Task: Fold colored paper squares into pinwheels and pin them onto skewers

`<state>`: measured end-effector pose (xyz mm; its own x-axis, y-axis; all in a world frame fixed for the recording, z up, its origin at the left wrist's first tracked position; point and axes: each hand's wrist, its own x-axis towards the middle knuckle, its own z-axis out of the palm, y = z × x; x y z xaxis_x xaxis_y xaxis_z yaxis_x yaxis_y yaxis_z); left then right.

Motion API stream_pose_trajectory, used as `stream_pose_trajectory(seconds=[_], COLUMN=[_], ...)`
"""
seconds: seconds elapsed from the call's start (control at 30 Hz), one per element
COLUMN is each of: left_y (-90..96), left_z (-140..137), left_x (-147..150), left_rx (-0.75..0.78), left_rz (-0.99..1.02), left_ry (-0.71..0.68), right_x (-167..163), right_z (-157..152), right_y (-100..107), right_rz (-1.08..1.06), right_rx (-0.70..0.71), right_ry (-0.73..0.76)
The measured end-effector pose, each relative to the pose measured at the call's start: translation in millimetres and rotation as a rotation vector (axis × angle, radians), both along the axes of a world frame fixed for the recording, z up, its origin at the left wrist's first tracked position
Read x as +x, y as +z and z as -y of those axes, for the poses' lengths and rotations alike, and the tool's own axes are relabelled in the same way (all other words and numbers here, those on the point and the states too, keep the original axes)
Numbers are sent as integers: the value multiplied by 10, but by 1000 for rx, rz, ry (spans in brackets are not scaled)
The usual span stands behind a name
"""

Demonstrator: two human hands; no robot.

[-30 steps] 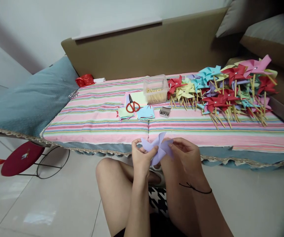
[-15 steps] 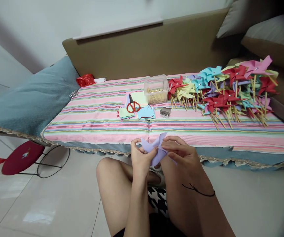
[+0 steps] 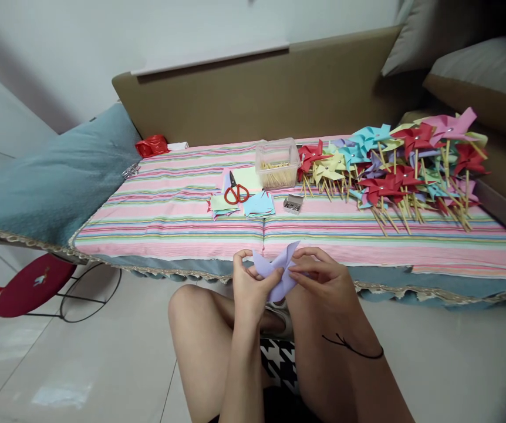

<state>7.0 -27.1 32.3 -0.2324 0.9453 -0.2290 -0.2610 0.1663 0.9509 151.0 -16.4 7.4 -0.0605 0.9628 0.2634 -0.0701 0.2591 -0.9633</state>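
Observation:
A purple paper pinwheel point(image 3: 279, 286) is held over my lap, its blades partly folded toward the centre. My left hand point(image 3: 252, 283) grips its left side, the thumb pressing near the middle. The fingers of my right hand point(image 3: 321, 273) pinch its right side. Beyond my hands, on the striped cloth, lie a small box of metal pins point(image 3: 293, 204), a stack of blue cut paper point(image 3: 259, 204), a stack of green paper point(image 3: 223, 204) and red-handled scissors point(image 3: 236, 192).
A clear plastic box point(image 3: 278, 164) holds wooden sticks. Many finished pinwheels point(image 3: 385, 188) on sticks are heaped at the right. A red bag point(image 3: 151, 145) lies by the blue cushion point(image 3: 59, 170). A dark red stool point(image 3: 35, 286) stands on the floor at left.
The right fingers have shifted slightly lower and closer to the pinwheel's centre, by the left thumb. The paper has tilted to show more of its face. The view has moved a little.

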Motion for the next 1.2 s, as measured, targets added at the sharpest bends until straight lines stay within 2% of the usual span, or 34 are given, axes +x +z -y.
stream_pose_trajectory(seconds=[0.13,0.27,0.4,0.7,0.97,1.2], left_y=[26,21,-3,6,17,40], left_z=[8,18,19,0,-4,-12], left_x=[2,-10,-26,-33,-62,-38], left_rx=[-18,-25,-28,-46,-75,-42], left_rz=[-24,-24,-44,-29,142,183], left_ry=[-24,-57,-97,-89,-131,-145], right_x=[-48,-61,-48,-69,-103,-128], right_z=[2,19,37,50,33,9], right_y=[0,1,28,81,68,66], right_rz=[-133,-204,-232,-243,-284,-343], right_rx=[-152,-342,-438,-464,-451,-423], right_ry=[-42,10,51,24,-7,-121])
